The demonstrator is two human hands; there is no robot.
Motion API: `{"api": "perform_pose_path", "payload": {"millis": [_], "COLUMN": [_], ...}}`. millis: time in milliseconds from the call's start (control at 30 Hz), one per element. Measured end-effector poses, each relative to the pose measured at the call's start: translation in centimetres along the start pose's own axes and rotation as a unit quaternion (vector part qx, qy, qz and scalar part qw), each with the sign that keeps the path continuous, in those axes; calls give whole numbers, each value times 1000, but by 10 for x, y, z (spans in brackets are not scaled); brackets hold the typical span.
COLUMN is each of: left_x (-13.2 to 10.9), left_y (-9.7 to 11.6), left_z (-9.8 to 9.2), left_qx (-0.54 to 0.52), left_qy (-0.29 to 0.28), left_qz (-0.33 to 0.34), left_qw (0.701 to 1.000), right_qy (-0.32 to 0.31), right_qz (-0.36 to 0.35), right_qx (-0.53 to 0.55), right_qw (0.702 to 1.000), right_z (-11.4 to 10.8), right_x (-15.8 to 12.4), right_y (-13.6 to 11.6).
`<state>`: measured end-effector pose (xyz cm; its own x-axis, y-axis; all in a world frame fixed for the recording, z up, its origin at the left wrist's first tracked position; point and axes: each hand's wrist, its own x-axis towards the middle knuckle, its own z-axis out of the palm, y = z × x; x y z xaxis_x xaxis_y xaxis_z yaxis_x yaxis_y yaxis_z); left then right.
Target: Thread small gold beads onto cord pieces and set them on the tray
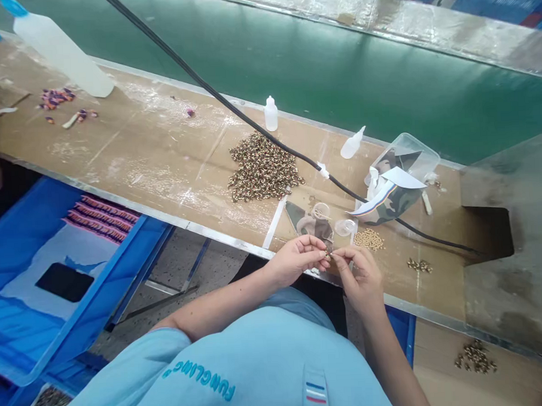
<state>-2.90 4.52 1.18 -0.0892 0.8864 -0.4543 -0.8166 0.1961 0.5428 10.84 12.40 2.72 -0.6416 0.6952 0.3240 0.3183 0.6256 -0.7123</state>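
My left hand (302, 261) is pinched on a small brown-and-gold bead-like piece (327, 257) at the table's front edge. Fingertips of my right hand (360, 275) are pressed together right beside that piece; what they hold is too small to make out. Just behind my hands lie a camouflage-patterned scrap (317, 228), a small clear cup (320, 211) with a thin stick across it, and a clear round lid (344, 227). Tan beads (369, 239) form a little pile behind my right hand. Farther back is a large heap of brown-and-gold pieces (264, 170).
A black cable (221, 97) crosses above the table. White squeeze bottles (271, 114) stand or lean at the back, near a plastic tub (412, 146) with camouflage scraps. Smaller brown-gold piles (420, 265) lie right. A large jug (62, 53) and blue crate (38, 333) are left.
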Motion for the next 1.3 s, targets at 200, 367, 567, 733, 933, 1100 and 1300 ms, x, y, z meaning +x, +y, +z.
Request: {"api": "perform_pose_path", "payload": {"millis": [200, 367, 567, 733, 933, 1100, 1300], "left_x": [0, 0, -1, 0, 2, 3, 3], "left_y": [0, 0, 1, 2, 0, 0, 0], "left_z": [0, -1, 0, 1, 2, 1, 1], "left_qx": [14, 17, 21, 25, -14, -17, 8], "left_qy": [5, 1, -2, 8, 20, 22, 23], "left_qz": [-2, -8, -13, -13, -9, -5, -3], "left_qw": [1000, 1000, 1000, 1000, 1000, 1000, 1000], "right_qy": [-4, -14, -30, -40, 13, 25, -9], "right_qz": [-24, -33, -56, -55, -78, -145, -160], "right_qx": [-9, -19, -62, -61, -78, -91, -72], "right_qw": [1000, 999, 996, 996, 994, 985, 984], "right_z": [2, 2, -2, -4, -1, 3, 0], "right_x": [0, -1, 1, 1, -9, -13, -11], "right_y": [0, 2, 3, 3, 7, 6, 9]}}
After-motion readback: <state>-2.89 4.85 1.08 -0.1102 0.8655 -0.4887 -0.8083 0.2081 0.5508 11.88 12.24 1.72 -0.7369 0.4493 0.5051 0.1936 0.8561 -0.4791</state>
